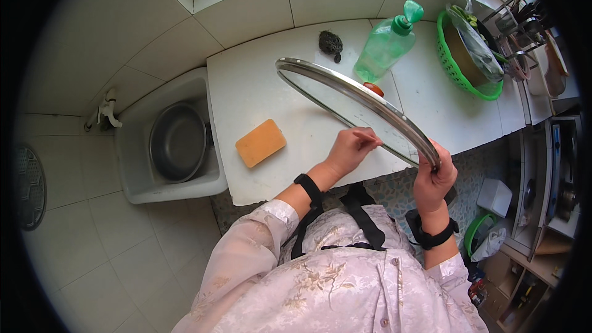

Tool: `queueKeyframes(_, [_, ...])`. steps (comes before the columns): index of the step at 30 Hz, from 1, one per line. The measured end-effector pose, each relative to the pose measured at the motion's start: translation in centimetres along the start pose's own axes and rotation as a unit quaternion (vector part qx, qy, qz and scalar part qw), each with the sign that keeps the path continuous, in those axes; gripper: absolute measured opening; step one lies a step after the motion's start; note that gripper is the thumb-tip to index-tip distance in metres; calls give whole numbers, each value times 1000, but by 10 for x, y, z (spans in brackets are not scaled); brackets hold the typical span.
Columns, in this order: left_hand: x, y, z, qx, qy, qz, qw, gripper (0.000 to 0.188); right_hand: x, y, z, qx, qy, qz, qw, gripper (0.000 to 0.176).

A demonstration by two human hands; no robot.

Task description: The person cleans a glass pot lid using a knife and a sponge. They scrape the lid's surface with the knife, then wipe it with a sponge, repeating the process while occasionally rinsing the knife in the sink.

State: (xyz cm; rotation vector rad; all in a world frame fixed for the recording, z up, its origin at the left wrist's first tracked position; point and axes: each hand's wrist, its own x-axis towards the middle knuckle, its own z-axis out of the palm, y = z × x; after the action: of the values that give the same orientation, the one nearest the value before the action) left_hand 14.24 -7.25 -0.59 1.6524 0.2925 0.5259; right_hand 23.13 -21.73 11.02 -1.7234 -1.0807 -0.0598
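Observation:
A large round glass pot lid (342, 95) with a steel rim stands tilted above the white countertop (305, 148). My right hand (434, 175) grips its rim at the near right, thumb and fingers on either side. At the lower edge of the lid, the fingertips of my left hand (354, 150) are pinched against the rim. An orange-brown knob (373, 89) shows behind the lid's upper edge. Left of my left hand lies an orange sponge block (261, 143), touched by neither hand.
Behind the lid are a green pump bottle (386, 48) and a dark scouring ball (330, 44). A green basket (448, 51) with contents stands at the right, beside a utensil rack (518, 23). A metal basin (178, 141) sits inside the sink (134, 166) at left, near a white tap (108, 108).

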Motion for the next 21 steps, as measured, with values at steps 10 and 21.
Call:
queueKeyframes(10, [2,2,-5,33,41,47,997,6,-9,9,0,-5,21,16,1000,19])
queueKeyframes(21, [7,10,-3,84,15,7,996,13,-27,39,-2,39,34,57,997,13])
